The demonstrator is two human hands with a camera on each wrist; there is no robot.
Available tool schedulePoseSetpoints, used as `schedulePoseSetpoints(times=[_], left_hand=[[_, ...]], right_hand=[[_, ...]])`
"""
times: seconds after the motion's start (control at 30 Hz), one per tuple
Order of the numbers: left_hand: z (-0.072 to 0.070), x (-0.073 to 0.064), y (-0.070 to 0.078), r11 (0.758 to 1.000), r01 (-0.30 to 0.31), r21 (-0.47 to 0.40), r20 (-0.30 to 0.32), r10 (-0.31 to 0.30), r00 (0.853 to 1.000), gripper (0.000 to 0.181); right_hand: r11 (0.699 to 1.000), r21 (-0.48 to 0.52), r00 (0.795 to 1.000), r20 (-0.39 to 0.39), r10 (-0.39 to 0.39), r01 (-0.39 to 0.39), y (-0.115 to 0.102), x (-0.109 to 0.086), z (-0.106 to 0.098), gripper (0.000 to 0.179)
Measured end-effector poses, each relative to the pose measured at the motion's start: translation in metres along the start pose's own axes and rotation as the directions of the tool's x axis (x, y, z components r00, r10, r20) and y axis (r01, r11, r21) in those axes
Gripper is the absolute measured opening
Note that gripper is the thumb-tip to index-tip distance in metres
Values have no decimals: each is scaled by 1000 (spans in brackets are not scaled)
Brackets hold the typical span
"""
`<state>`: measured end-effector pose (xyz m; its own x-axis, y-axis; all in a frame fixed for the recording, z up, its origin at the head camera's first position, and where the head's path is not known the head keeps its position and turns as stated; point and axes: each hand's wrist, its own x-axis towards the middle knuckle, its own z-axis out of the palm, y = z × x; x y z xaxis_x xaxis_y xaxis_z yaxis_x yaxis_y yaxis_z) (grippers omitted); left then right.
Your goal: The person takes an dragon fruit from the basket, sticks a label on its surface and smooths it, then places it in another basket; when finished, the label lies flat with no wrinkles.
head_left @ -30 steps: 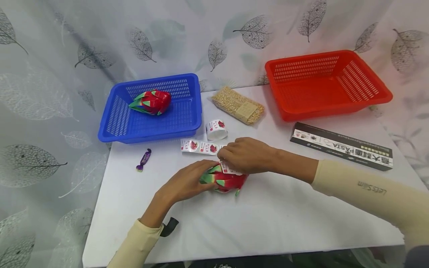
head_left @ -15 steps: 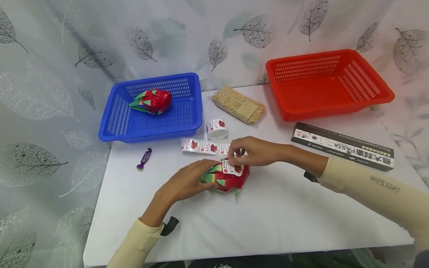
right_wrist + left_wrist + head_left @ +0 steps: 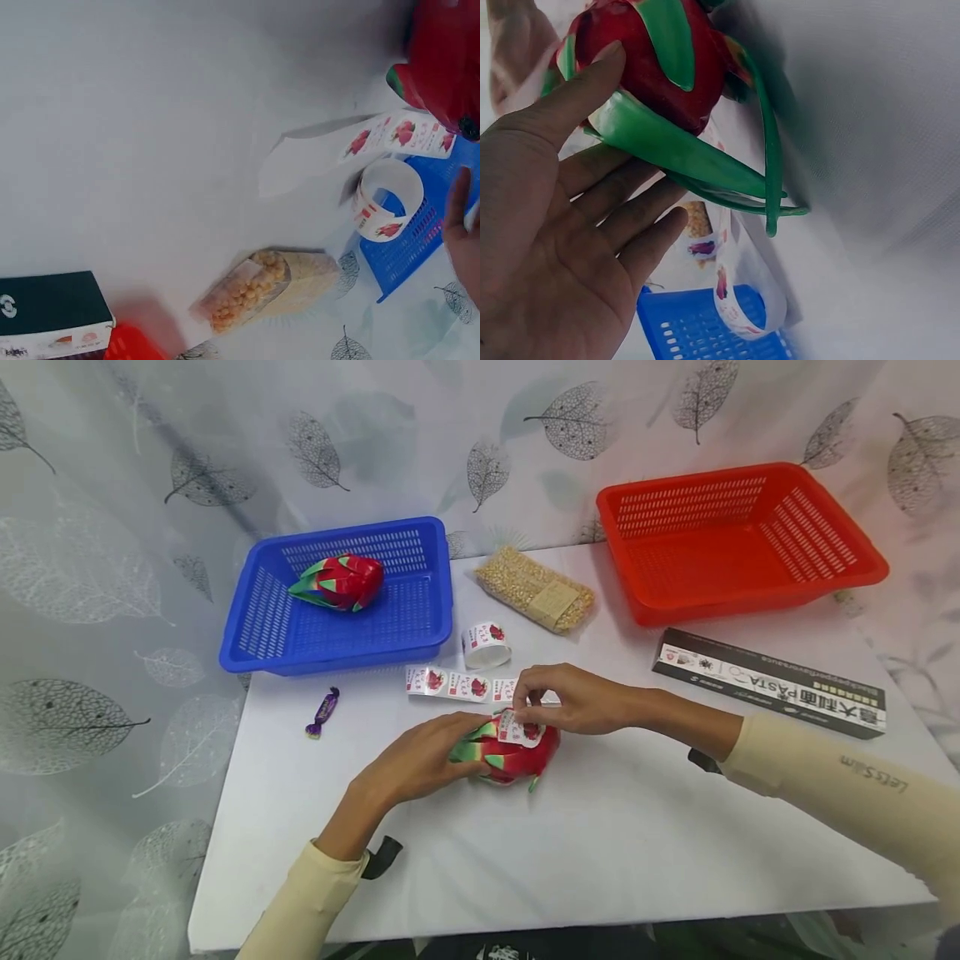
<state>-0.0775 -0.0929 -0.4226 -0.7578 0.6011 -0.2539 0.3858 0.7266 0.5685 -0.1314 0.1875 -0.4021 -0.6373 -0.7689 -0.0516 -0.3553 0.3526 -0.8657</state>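
A red dragon fruit with green leaf tips (image 3: 517, 763) lies on the white table. My left hand (image 3: 423, 758) holds its leafy end. In the left wrist view the thumb (image 3: 592, 86) presses on the red skin, and the other fingers lie along the green leaves. A white sticker label (image 3: 517, 732) with a red fruit print lies against the upper side of the dragon fruit. My right hand (image 3: 573, 700) pinches at this label's upper edge, fingers bent. Just behind lies a strip of the same labels (image 3: 457, 686), running beside the label roll (image 3: 486, 647).
At the back left, a blue basket (image 3: 337, 658) holds another dragon fruit (image 3: 348, 582). A red basket (image 3: 720, 572) stands back right, with a pasta box (image 3: 772, 683) before it. A bag of corn kernels (image 3: 534, 591) lies between the baskets; a purple-wrapped candy (image 3: 322, 713) lies left.
My right hand has shifted right and back, uncovering the label, which now lies against the dragon fruit. The left hand keeps its hold. The head view has tilted slightly.
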Motion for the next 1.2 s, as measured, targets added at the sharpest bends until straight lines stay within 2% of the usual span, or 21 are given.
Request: schedulePoseSetpoints(times=[0.17,0.23,0.3,0.43,0.6,0.7,0.9,1.0,1.1,1.2], left_hand=[[-2,0,-1,1000,-3,-4,1,3,1000,69],[-2,0,-3,1000,0,-5,1,0,1000,69],[-2,0,-4,1000,4,-8,4,-4,1000,69],[-3,2,-7,999,-13,-31,9,13,1000,70],[-7,6,-10,997,-24,-74,25,26,999,68],[-10,7,-11,995,-17,-101,40,21,999,65],[-11,7,-12,988,-6,-152,66,16,998,66],[-11,7,-11,988,-9,-156,69,20,997,66],[-11,8,-10,989,-7,-151,63,17,998,66],[-12,9,-9,988,12,-156,70,-1,998,67]], right_hand=[[998,38,996,-65,-55,57,-17,4,-13,9],[999,14,998,-34,-43,43,-23,6,-16,7],[1000,-15,999,30,-12,13,-24,7,-16,5],[997,-65,988,152,40,-30,-22,7,-11,5],[995,-96,980,196,47,-29,-21,8,-9,5],[989,-148,976,212,48,-16,-22,11,-7,3],[941,-340,976,209,68,7,-27,12,-5,6],[927,-375,973,218,72,16,-31,11,-5,9],[913,-405,975,216,46,47,-32,10,-5,10],[869,-483,982,187,-14,104,-33,8,-3,10]])
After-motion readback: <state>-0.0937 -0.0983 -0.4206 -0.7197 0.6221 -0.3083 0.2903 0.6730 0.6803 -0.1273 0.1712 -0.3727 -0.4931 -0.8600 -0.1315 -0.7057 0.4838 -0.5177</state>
